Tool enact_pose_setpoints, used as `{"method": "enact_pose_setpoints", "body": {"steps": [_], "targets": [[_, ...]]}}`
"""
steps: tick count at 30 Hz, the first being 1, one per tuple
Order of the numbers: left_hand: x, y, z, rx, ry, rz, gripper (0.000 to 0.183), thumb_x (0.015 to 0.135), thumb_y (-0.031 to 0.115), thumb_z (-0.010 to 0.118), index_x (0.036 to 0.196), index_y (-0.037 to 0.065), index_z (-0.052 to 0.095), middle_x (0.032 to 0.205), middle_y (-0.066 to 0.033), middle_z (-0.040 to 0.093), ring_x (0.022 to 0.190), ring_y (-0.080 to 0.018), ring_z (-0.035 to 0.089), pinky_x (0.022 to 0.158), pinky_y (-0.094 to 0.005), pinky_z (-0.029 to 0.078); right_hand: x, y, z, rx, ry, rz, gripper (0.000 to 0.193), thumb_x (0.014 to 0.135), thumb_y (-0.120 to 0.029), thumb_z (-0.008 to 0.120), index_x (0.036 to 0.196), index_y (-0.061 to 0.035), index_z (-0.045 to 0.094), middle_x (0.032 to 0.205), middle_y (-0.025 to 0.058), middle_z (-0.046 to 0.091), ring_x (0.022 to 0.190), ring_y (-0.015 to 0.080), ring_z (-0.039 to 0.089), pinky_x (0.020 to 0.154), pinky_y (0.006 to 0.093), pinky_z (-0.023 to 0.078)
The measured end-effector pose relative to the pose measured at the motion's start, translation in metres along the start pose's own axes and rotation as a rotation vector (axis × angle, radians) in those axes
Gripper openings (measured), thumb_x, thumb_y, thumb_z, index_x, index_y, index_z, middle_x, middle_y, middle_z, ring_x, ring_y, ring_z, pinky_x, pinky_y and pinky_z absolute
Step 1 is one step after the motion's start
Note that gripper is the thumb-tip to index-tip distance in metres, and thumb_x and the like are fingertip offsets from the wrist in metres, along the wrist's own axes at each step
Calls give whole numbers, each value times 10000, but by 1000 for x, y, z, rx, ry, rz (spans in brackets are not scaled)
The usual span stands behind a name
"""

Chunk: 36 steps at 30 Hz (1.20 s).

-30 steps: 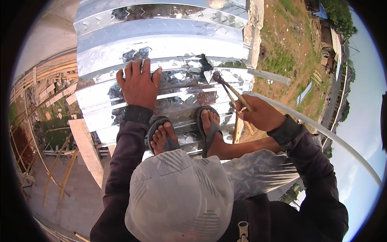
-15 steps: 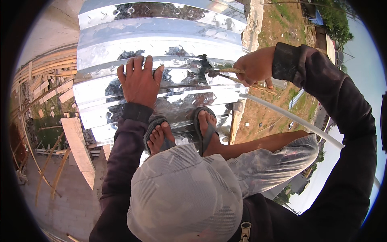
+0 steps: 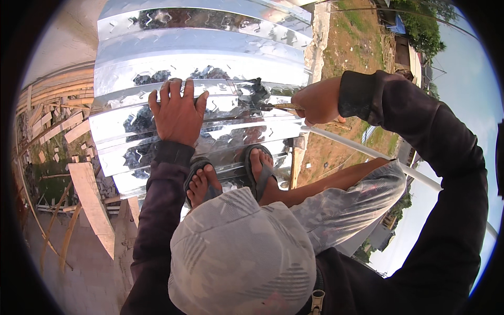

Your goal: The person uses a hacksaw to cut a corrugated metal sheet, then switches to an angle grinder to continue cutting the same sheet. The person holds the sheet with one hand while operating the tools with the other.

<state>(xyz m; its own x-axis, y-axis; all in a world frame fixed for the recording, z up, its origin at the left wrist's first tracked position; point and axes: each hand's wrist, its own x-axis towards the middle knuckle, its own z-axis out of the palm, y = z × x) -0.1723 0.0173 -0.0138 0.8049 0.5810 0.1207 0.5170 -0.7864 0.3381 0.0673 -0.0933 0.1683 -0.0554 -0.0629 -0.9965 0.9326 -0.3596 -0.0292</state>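
Observation:
Shiny corrugated metal sheets [image 3: 194, 47] lie under me, and my feet in dark flip-flops [image 3: 255, 173] stand on them. My left hand [image 3: 179, 113] rests palm down on the ridges, its fingers spread. At the sheet's right part, my right hand [image 3: 316, 101] is closed around the worn handles of a pair of metal-cutting snips [image 3: 283, 106]. The snips' jaws are at the sheet, next to a dark, bent patch [image 3: 254, 90] of metal. Whether the jaws have metal between them cannot be made out.
Beyond the sheet's right edge the ground [image 3: 336, 58] lies far below, with a pale pipe [image 3: 362, 149] slanting across. Down to the left are loose wooden boards [image 3: 92, 199] and bamboo poles [image 3: 58, 86]. A rough concrete wall edge [image 3: 316, 50] runs along the right.
The snips' handles, spread apart before, are now squeezed together in my right hand. That hand is slightly lower and further left in view. My left hand stays on the sheet.

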Motion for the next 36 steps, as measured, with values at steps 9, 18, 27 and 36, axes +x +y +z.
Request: {"method": "enact_pose_setpoints", "body": {"steps": [9, 18, 27, 36], "targets": [[-1, 1, 5, -17, 6, 5, 475, 992, 492, 557, 1228, 99, 678, 1223, -89, 610, 1237, -274, 519, 1099, -530, 299, -3, -47, 38, 7, 232, 89, 273, 823, -46, 616, 1025, 128, 560, 896, 277, 678, 948, 418, 683, 789, 468, 542], [-1, 3, 7, -45, 47, -2, 382, 927, 386, 669, 1211, 132, 682, 1210, -74, 617, 1206, -271, 543, 1085, -545, 347, 0, -79, 86, -130, 602, 344, 355, 842, -132, 660, 1122, 74, 590, 1086, 342, 598, 908, 465, 673, 701, 768, 490], [-2, 3, 1, -40, -17, -4, 469, 990, 468, 571, 1244, 90, 680, 1253, -96, 610, 1258, -273, 503, 1128, -527, 282, 5, -81, 97, -24, 683, 348, 285, 884, -122, 611, 1084, 77, 577, 1001, 292, 641, 929, 432, 680, 707, 725, 513], [-2, 5, 6, -28, -36, 13, 442, 993, 464, 572, 1234, 110, 680, 1271, -102, 606, 1268, -278, 503, 1132, -528, 279, 6, -33, 61, 69, 430, 55, 124, 762, -58, 708, 851, 0, 769, 883, 185, 730, 830, 333, 729, 684, 422, 574]]}}
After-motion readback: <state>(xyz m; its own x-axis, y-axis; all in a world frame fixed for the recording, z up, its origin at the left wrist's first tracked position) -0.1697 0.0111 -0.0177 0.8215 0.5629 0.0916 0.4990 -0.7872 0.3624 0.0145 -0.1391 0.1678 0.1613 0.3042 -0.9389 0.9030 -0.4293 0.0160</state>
